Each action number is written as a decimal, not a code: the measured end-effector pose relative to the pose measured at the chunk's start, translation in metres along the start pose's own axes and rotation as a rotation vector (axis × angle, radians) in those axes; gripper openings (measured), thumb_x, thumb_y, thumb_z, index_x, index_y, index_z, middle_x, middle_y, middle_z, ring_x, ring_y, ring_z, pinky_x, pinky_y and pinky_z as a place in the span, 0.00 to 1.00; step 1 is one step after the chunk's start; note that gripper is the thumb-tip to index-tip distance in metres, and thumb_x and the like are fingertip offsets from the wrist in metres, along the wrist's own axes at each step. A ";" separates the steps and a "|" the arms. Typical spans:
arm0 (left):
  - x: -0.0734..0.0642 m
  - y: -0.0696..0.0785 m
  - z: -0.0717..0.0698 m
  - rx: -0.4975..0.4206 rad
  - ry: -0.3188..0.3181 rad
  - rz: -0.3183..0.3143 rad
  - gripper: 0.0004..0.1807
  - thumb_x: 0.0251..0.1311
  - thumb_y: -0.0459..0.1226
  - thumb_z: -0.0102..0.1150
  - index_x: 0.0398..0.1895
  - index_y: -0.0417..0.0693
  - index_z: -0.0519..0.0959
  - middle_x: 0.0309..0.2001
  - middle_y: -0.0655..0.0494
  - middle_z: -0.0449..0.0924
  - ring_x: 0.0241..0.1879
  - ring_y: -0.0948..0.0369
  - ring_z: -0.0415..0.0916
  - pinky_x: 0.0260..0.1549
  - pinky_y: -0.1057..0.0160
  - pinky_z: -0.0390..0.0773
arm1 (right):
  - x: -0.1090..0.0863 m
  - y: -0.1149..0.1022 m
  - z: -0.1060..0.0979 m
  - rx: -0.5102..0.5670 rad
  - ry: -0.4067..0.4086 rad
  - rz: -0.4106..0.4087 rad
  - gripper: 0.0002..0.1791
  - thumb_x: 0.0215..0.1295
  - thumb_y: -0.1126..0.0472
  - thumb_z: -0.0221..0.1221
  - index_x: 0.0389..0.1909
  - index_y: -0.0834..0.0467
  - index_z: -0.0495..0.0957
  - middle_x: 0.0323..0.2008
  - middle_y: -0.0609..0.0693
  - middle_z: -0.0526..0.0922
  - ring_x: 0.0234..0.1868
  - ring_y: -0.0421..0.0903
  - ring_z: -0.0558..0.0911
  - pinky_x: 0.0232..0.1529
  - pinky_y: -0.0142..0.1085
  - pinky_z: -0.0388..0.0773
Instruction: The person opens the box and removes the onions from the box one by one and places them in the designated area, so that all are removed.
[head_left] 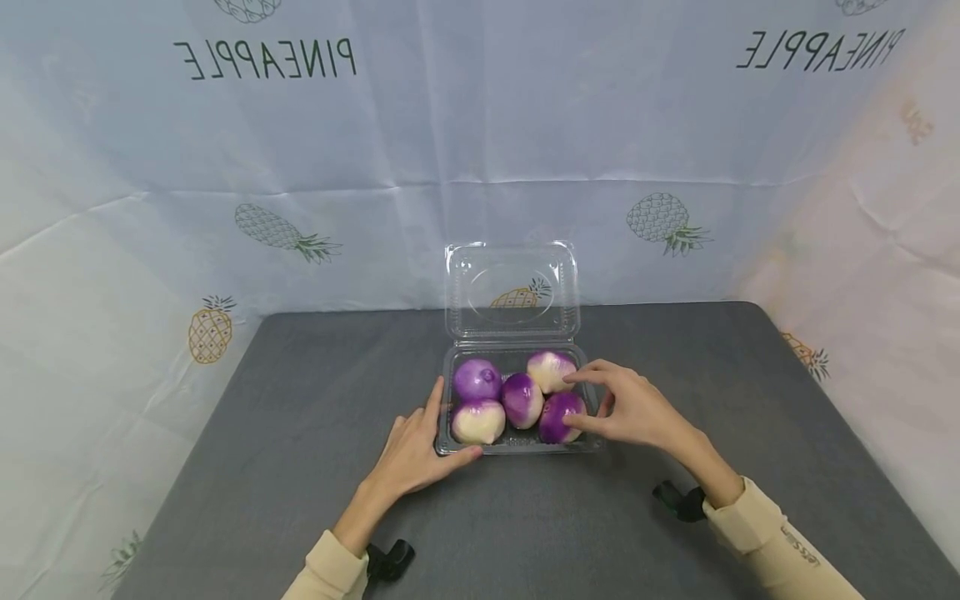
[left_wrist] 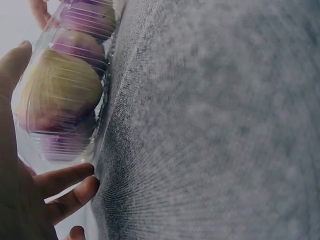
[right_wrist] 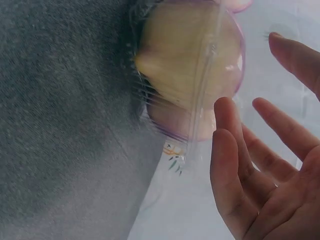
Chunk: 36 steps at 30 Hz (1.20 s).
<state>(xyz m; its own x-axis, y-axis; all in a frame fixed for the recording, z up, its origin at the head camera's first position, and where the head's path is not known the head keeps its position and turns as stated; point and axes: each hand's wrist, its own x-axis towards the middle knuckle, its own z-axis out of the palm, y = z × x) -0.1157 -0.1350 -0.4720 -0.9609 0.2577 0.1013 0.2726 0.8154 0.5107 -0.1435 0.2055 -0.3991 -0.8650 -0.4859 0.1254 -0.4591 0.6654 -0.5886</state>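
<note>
A clear plastic clamshell box (head_left: 517, 449) lies on the table with several purple-and-white turnips in it. On its left are a mostly purple turnip (head_left: 477, 380) behind and a pale-bottomed one (head_left: 478, 422) in front. Another turnip (head_left: 522, 401) leans in the middle. My left hand (head_left: 408, 454) rests at the front left corner, index finger along the side and thumb along the front rim. Over the right end, my right hand (head_left: 637, 408) spreads its thumb by the front right turnip (head_left: 557, 417) and fingers by the back right turnip (head_left: 547, 368). The right wrist view shows these fingers parted, gripping nothing.
The box's hinged lid (head_left: 517, 271) stands raised at the back, near the far edge of the grey table (head_left: 337, 375). Behind hangs a pale cloth (head_left: 480, 125) printed with pineapples. Dark wrist straps (head_left: 390, 560) show below both hands.
</note>
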 end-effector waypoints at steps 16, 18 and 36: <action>0.001 -0.002 0.001 0.012 0.012 0.003 0.67 0.49 0.69 0.66 0.83 0.45 0.46 0.62 0.53 0.83 0.53 0.51 0.81 0.48 0.53 0.67 | -0.001 -0.002 0.011 -0.188 -0.034 0.031 0.34 0.53 0.39 0.74 0.61 0.47 0.83 0.55 0.53 0.85 0.25 0.34 0.78 0.26 0.31 0.72; 0.000 -0.002 0.001 0.012 0.013 0.004 0.67 0.49 0.69 0.66 0.83 0.45 0.46 0.62 0.53 0.83 0.53 0.51 0.82 0.48 0.53 0.67 | -0.001 -0.001 0.013 -0.228 -0.029 0.028 0.36 0.52 0.36 0.74 0.61 0.48 0.83 0.54 0.53 0.86 0.33 0.41 0.84 0.30 0.35 0.76; -0.001 -0.002 0.000 -0.005 0.015 0.007 0.67 0.49 0.69 0.66 0.83 0.44 0.47 0.62 0.54 0.83 0.54 0.51 0.81 0.50 0.51 0.68 | 0.002 0.001 0.017 -0.242 -0.070 0.053 0.45 0.48 0.33 0.74 0.62 0.56 0.82 0.56 0.53 0.88 0.43 0.42 0.84 0.30 0.32 0.70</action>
<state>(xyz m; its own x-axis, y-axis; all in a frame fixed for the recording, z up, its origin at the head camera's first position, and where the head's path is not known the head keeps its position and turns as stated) -0.1150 -0.1366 -0.4734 -0.9596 0.2557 0.1174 0.2791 0.8112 0.5139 -0.1425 0.1954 -0.4130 -0.8769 -0.4791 0.0389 -0.4559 0.8032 -0.3834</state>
